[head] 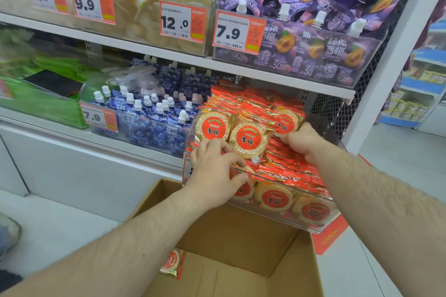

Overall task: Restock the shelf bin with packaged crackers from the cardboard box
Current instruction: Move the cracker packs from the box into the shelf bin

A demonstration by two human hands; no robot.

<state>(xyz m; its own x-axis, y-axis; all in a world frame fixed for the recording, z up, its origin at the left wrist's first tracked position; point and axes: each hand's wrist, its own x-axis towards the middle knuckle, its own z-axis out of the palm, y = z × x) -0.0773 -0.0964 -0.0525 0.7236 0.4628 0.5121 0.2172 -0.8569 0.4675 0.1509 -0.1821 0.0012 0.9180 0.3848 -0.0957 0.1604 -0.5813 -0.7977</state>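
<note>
- While the cracker packs are being stood in the clear shelf bin at the shelf's right end, each should be pressed upright, labels forward.
- Packs are gripped by the left hand at the bin's front rim and by the right hand further in, fingers curled.
- Three faces are counted on top; one pack is left in the cardboard box.
</note>
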